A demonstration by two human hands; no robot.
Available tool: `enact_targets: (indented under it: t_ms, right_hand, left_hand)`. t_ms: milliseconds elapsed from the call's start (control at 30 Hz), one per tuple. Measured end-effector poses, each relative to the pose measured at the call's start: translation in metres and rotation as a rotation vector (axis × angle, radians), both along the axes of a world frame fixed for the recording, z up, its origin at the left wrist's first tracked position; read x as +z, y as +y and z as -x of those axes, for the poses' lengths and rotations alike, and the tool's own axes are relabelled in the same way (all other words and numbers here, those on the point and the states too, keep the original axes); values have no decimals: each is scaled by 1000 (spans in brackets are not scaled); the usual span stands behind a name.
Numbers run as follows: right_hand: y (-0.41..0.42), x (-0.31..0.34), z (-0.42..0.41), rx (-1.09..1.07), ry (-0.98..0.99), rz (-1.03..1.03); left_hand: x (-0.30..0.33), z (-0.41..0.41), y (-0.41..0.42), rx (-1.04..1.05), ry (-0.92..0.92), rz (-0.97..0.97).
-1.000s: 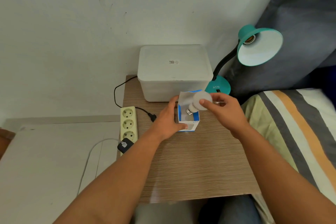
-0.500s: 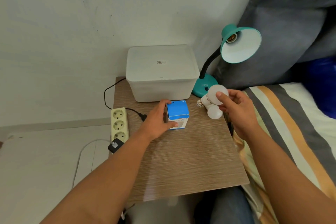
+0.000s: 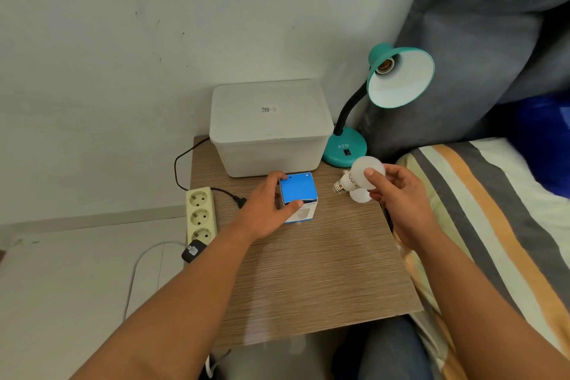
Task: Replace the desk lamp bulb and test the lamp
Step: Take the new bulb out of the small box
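Observation:
A teal desk lamp (image 3: 398, 77) stands at the table's back right, its shade tilted toward me with a bare socket (image 3: 384, 66) and no bulb in it. My right hand (image 3: 398, 194) holds a white bulb (image 3: 359, 176) by its globe, screw base pointing left, above the table's right edge. A second white bulb (image 3: 360, 196) lies on the table just under it. My left hand (image 3: 265, 210) grips a small blue and white bulb box (image 3: 298, 194) that stands closed on the wooden table (image 3: 308, 271).
A white lidded plastic box (image 3: 268, 126) sits at the back of the table. A cream power strip (image 3: 200, 214) hangs off the left edge, a black plug (image 3: 240, 202) lying beside it. A striped bed (image 3: 493, 210) borders the right side.
My right hand lifted the bulb out of the box and carried it right toward the lamp base. The box flap went from open to closed under my left hand.

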State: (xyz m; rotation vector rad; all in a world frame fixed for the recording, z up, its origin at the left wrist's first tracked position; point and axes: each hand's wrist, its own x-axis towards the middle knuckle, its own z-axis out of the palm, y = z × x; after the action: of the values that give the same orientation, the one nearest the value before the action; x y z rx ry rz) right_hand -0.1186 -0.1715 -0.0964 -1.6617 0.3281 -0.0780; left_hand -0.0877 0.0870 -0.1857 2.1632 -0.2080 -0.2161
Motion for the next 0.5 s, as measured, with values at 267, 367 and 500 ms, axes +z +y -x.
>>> enact_targets:
  t_ms: [267, 367, 500]
  right_hand:
    - [-5, -2, 4, 13, -65, -49]
    - [-7, -4, 7, -4, -66, -55]
    - [-11, -5, 8, -62, -80, -79]
  left_hand:
    - [-2, 0, -9, 80, 47, 50]
    - [-2, 0, -11, 103, 49, 21]
    - [-1, 2, -12, 96, 31, -7]
